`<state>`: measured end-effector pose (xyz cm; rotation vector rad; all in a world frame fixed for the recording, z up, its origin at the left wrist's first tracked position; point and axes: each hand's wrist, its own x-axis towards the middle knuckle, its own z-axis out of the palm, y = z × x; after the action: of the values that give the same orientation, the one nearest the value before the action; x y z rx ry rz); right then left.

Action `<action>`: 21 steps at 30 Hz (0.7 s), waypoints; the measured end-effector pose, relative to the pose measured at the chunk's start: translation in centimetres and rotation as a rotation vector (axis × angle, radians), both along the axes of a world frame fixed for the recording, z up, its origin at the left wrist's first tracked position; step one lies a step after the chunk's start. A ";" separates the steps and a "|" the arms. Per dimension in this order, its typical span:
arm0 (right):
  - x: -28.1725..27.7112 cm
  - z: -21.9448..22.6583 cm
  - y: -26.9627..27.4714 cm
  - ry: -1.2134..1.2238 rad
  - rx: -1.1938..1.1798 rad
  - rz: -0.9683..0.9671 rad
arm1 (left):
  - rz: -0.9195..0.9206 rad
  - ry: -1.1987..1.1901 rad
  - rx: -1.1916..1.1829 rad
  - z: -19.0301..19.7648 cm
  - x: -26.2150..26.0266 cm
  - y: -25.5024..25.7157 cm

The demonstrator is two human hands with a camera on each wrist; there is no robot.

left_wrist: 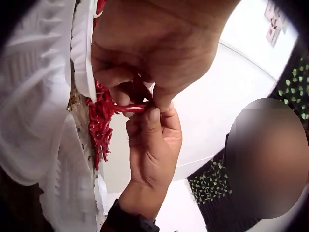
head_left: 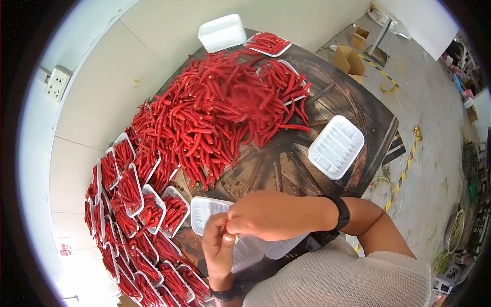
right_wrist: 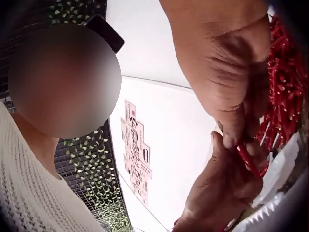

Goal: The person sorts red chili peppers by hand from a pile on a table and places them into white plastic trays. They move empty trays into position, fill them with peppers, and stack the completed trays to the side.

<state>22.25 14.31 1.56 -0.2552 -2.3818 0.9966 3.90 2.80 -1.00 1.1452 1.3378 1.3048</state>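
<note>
Both hands meet over the table's near edge, fingertips together around a red chili pepper point(left_wrist: 133, 108). My left hand point(head_left: 219, 250) holds the pepper in its curled fingers; in the right wrist view the chili point(right_wrist: 247, 159) lies across them. From the other side, my right hand point(head_left: 276, 217) pinches its end between thumb and fingers. Part of the pepper is hidden by the fingers. Close beneath the hands sits a white ribbed tray point(head_left: 204, 211), with more pale trays point(head_left: 248, 254) partly covered by the hands and forearm.
A large heap of red chilies point(head_left: 204, 112) covers the table's far side. Filled trays point(head_left: 151, 210) crowd the left. One white tray point(head_left: 336, 147) lies at right; a tray stack point(head_left: 222, 33) stands at the back beside filled trays point(head_left: 268, 44). A wall point(head_left: 97, 102) borders the left.
</note>
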 end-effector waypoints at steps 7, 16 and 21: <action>-0.1 -1.0 0.9 0.100 -0.063 -0.098 | -0.163 -0.127 -0.025 0.1 0.2 1.3; -1.2 -2.1 0.8 0.057 -0.143 -0.328 | 0.167 -0.029 0.074 0.7 -0.3 1.2; -1.8 -3.6 0.1 -0.223 0.044 -0.247 | 0.321 -0.150 0.129 0.4 -1.6 0.6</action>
<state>20.41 14.37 -2.08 -0.6578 -2.4882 0.8362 2.26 3.40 -0.57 0.9202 1.3797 1.6961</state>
